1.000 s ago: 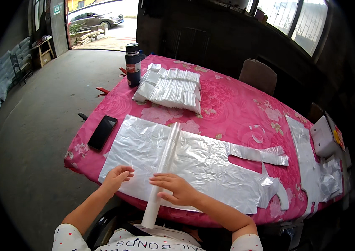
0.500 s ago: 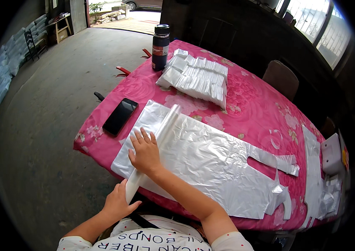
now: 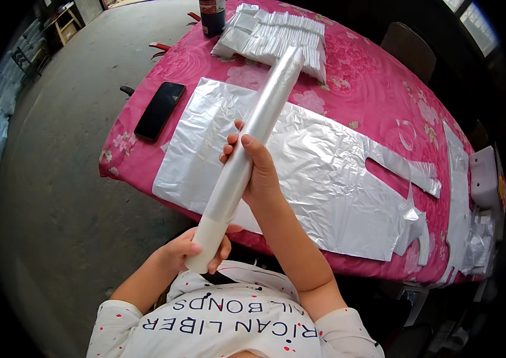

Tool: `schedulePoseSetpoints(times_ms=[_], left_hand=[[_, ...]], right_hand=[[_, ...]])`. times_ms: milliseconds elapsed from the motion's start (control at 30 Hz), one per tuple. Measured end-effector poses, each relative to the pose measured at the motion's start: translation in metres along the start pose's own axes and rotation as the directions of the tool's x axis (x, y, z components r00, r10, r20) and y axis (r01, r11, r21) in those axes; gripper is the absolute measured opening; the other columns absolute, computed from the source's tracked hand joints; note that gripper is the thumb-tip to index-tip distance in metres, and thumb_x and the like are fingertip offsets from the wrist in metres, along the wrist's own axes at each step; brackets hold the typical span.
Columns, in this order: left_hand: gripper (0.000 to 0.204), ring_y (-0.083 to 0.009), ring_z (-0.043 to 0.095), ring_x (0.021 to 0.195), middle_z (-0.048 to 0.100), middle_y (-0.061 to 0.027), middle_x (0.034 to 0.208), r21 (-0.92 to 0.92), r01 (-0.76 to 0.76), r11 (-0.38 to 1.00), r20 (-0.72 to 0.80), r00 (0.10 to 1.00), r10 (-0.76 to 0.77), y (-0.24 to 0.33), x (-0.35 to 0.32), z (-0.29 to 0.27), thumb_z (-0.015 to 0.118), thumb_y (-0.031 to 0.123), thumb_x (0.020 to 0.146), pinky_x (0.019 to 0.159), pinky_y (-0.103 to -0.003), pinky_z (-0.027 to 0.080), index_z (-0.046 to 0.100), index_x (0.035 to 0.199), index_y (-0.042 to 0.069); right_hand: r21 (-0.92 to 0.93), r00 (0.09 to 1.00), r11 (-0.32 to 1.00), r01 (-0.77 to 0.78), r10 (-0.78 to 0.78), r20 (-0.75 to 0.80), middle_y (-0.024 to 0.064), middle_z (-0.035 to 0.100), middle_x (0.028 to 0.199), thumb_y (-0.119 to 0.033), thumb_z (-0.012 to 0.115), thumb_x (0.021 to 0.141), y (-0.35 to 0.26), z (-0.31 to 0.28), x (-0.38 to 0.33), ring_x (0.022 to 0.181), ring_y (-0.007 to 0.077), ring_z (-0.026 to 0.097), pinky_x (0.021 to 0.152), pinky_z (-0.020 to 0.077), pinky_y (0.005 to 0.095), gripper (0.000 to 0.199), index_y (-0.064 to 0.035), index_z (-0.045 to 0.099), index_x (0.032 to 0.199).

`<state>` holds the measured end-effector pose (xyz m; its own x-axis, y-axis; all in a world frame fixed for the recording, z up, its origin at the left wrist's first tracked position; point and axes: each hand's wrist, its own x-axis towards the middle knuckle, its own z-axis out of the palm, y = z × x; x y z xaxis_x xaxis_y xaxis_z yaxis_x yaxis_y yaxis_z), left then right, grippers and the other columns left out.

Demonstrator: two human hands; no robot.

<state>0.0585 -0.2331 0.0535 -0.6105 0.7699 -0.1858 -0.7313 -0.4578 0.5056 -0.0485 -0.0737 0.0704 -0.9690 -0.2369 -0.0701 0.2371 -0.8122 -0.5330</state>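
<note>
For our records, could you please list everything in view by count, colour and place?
Plastic roll: one, whitish, above table
Flat plastic piece: one, silvery, below roll
Table: one, pink, centre
Pleated plastic pile: one, white, far side
Bottle: one, dark, beside pile
Phone: one, black, table's left
Plastic strips: uncountable, whitish, table's right
Container: one, white, table's right end
Chair: one, brownish, beyond table
Bundles: uncountable, pale blue, far left
Stand: one, brown, upper left
Window: one, bright, upper right
Shirt: one, white, bottom
Left hand: one, bare, around roll's lower end
Right hand: one, bare, around roll's middle
</note>
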Motion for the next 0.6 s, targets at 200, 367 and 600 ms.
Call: schedulePoseSetpoints(times_ms=[200, 367, 600], left_hand=[[0.074, -0.012, 0.057, 0.07, 0.055, -0.0048, 0.082, 0.207, 0.114, 0.972, -0.012, 0.993, -0.114, -0.001, 0.01, 0.019, 0.071, 0.026, 0.07, 0.065, -0.028, 0.048, 0.038, 0.13, -0.001], [0.068, -0.012, 0.056, 0.068, 0.055, -0.0043, 0.079, 0.338, 0.11, 0.935, -0.069, 0.993, -0.092, -0.005, 0.018, 0.021, 0.07, 0.027, 0.07, 0.063, -0.027, 0.048, 0.041, 0.126, 0.0], [0.052, -0.0119, 0.055, 0.066, 0.054, -0.0047, 0.074, 0.445, 0.003, 0.895, -0.06, 0.998, 0.027, -0.004, 0.018, 0.024, 0.07, 0.018, 0.068, 0.062, -0.028, 0.048, 0.049, 0.112, 0.002]], right_hand=[[-0.109, 0.995, 0.989, 0.1, -0.101, -0.009, 0.0083, 0.055, 0.09, -0.024, 0.067, 0.078, -0.016, -0.008, -0.025, 0.082, 0.0155, 0.057, 0.075, 0.0487, 0.0297, 0.064, 0.0021, 0.032, 0.125], [-0.214, 0.996, 0.974, 0.08, -0.071, 0.049, 0.0087, 0.057, 0.096, -0.033, 0.071, 0.075, -0.025, -0.017, -0.035, 0.089, 0.0167, 0.057, 0.077, 0.0484, 0.0312, 0.075, 0.0019, 0.03, 0.129], [-0.351, 0.985, 0.936, 0.001, 0.061, 0.163, 0.0044, 0.059, 0.094, -0.033, 0.082, 0.063, -0.021, -0.042, -0.057, 0.091, 0.0114, 0.056, 0.077, 0.0467, 0.0271, 0.072, 0.0, 0.05, 0.118]])
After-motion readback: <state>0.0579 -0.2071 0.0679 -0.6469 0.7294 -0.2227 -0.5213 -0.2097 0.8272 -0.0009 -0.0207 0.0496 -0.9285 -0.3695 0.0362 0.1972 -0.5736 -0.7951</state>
